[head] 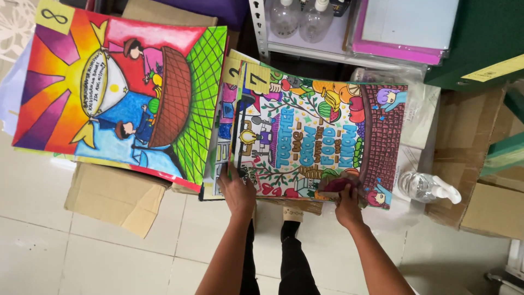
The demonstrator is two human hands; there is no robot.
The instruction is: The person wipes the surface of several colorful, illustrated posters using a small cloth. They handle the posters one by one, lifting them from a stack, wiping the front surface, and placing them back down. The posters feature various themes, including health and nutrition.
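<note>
The top poster (316,145), a large sheet drawn with fruit, a brick wall and block lettering, lies on a stack of posters (221,136) that rests on cardboard boxes (114,196) above the tiled floor (109,262).

The left hand (236,192) grips the near left edge of the stack; its fingers (225,176) curl over the edge, closed on the paper. The right hand (347,206) presses on the near right edge of the top poster, fingers (352,188) narrow and bent against the sheet.

Handling, as judged: the sheet is light, thin card, stiff enough to hold shape along a short edge but likely to sag and crease if lifted by one corner. The coloured surface may smudge. Support it at two opposite edges, flat.

A second poster (117,87), showing a sun and basket, lies to the left, well apart from both hands. A clear spray bottle (428,188) lies just beside the top poster's right edge.

Hidden or unclear:
- The lower sheets show only as narrow strips at the left.
- The number of sheets cannot be told.
- The thumbs are hidden.
- The shelf (305,49) contents are cut off at the top.
</note>
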